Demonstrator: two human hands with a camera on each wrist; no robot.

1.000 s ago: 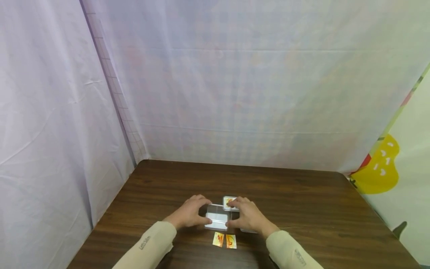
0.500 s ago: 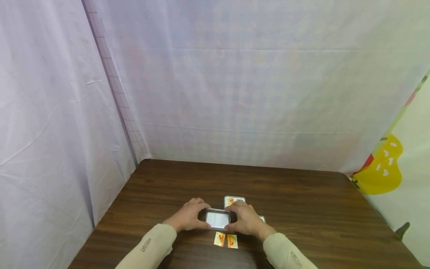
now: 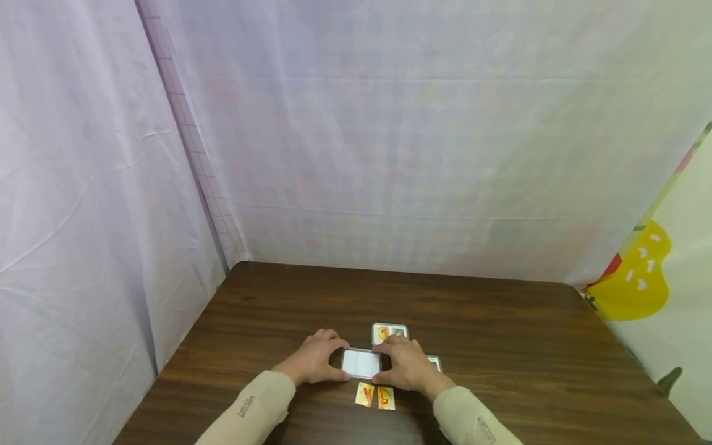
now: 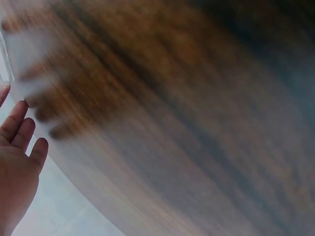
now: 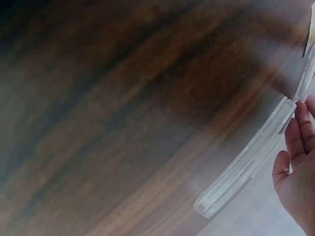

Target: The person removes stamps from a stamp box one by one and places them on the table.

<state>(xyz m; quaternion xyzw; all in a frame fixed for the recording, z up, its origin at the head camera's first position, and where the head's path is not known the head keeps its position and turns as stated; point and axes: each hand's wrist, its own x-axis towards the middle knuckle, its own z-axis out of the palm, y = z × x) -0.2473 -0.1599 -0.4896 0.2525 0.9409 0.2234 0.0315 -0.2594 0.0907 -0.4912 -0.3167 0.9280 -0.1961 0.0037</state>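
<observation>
A flat clear plastic case (image 3: 361,363) with a white inside lies on the table between both hands. My left hand (image 3: 317,358) grips its left side, thumb at the near corner and fingers at the far one. The right side is held the same way by my right hand (image 3: 408,364). Just in front of the case lie two small yellow-orange picture cards, a left card (image 3: 364,394) and a right card (image 3: 385,398). In the left wrist view, the left hand (image 4: 19,162) shows at the edge, fingers slightly bent. The right wrist view catches the right hand (image 5: 300,167) near clear plastic edges.
Behind the right hand sits a second clear case (image 3: 381,332) with picture cards inside. A third case (image 3: 436,363) peeks out right of that hand, mostly covered. The brown wooden table (image 3: 267,303) meets a pale curtain (image 3: 389,154) at the back.
A clear cover that sat tilted and offset over the white part one second ago has come down flush onto it. Both hands have closed in slightly around the case.
</observation>
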